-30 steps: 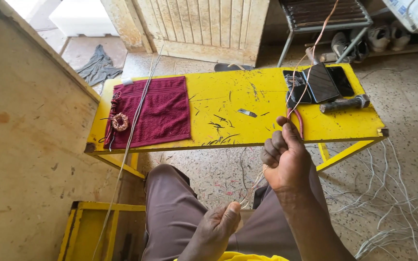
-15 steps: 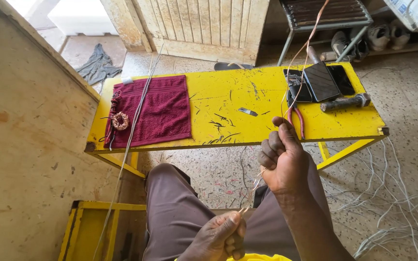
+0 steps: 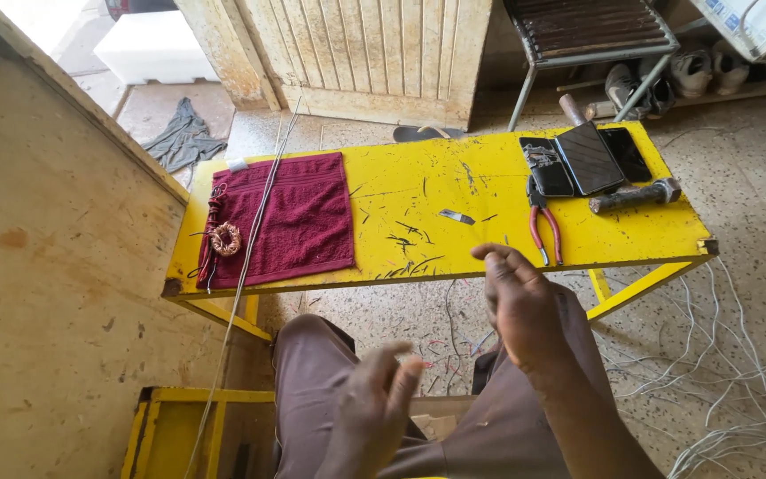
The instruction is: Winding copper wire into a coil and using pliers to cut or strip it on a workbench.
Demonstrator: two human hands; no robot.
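— What's nearest his hands?

— The pliers point(image 3: 544, 232), red handles, lying flat at the near edge of the yellow table point(image 3: 418, 177), jaws pointing away from him. His right hand point(image 3: 525, 306) hangs just short of them, not touching.

— Holding anything?

— Nothing I can see. The grip of the right hand is loose, fingers spread. The left hand point(image 3: 374, 404), lower over his lap, is open too and a bit blurred.

— How would the pliers handle?

— I'd say stiff steel, fairly heavy for their size and not fragile. The coated handles look like the sure place to take them; the bare metal end could be slippery.

— And around them?

— Dark flat cases point(image 3: 589, 158) just beyond and a hammer point(image 3: 636, 195) to the right. Well apart on the left are a red towel point(image 3: 299, 217) with a small copper coil point(image 3: 224, 239) on it and a long thin wire point(image 3: 254, 222) crossing it.
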